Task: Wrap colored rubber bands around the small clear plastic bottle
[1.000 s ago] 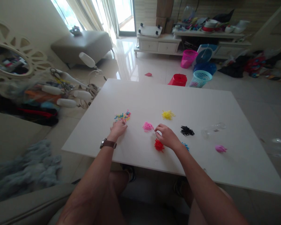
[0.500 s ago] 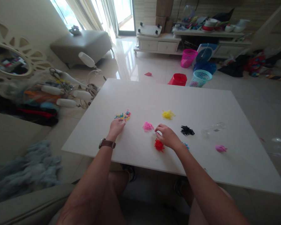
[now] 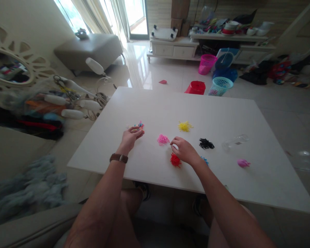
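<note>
A mixed pile of small coloured rubber bands lies on the white table, partly hidden behind my left hand. The fingers of that hand are pinched together over it, with a bit of red at the tips. My right hand hovers between a pink pile and a red pile; its fingers are curled, a gap shows between thumb and forefinger, and nothing is visible in it. Beyond it are a yellow pile and a black pile. My right forearm partly covers a blue pile.
On the right of the table lie a clear plastic bottle and a purple-pink crumpled thing. Past the far edge stand a red bin and a light blue basket. White lamp arms reach close to the left edge.
My left hand has shifted slightly right over the mixed pile, covering more of it, and its fingers now meet at the tips. My right hand stays almost still.
</note>
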`<state>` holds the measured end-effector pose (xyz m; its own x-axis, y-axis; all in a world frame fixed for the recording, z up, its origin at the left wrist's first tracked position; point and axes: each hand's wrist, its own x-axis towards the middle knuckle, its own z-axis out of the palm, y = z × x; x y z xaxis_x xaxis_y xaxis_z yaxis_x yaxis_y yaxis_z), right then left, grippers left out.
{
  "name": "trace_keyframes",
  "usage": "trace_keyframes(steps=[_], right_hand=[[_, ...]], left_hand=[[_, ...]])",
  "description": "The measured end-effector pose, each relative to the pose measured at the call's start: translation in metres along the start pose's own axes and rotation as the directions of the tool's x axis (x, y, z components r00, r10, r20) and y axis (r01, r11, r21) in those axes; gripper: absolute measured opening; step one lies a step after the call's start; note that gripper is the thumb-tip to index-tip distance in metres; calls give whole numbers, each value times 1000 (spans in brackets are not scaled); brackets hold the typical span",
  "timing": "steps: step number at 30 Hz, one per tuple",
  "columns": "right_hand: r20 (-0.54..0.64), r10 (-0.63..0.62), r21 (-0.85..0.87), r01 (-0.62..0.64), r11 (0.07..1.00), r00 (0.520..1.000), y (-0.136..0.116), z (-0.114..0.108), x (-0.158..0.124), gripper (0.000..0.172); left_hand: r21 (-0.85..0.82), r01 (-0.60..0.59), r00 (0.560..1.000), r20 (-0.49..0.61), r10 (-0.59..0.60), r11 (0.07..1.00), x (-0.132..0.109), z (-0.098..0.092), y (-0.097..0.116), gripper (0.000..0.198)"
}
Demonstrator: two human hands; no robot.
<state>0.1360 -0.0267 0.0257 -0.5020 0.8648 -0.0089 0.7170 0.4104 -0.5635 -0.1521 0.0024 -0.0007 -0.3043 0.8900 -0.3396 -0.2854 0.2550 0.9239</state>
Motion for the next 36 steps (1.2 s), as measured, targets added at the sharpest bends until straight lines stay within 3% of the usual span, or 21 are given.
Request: trace_keyframes(steps=[7, 12, 16, 25, 30, 33, 36], right_hand=[[-146, 7, 74, 4, 997, 989, -9, -1, 3, 14], [-322, 14, 255, 73, 964, 947, -17, -4, 4, 15], [-404, 32, 304, 101, 947, 914, -15, -10, 1, 16], [-495, 51, 262, 94, 960, 867, 0, -17, -6, 11], [-503, 77, 238, 53, 970, 861, 7, -22, -8, 10], [-442, 95, 228, 9, 974, 892, 13, -24, -10, 11], [-246, 55, 190, -8, 982, 968, 18, -23, -13, 14]], left_hand=[[-69, 121, 967, 235, -101, 990, -23, 45, -1, 24], [-75, 174, 912, 390, -131, 982, -41, 82, -5, 23], [-87, 224, 873, 460, -160, 971, -51, 104, -6, 19], [-127, 289, 850, 490, -193, 949, -59, 126, -6, 9], [-100, 275, 902, 371, -221, 956, -55, 131, -13, 6], [-73, 248, 934, 283, -219, 966, -51, 132, -16, 5], [-67, 222, 946, 258, -198, 973, -50, 131, -16, 7]])
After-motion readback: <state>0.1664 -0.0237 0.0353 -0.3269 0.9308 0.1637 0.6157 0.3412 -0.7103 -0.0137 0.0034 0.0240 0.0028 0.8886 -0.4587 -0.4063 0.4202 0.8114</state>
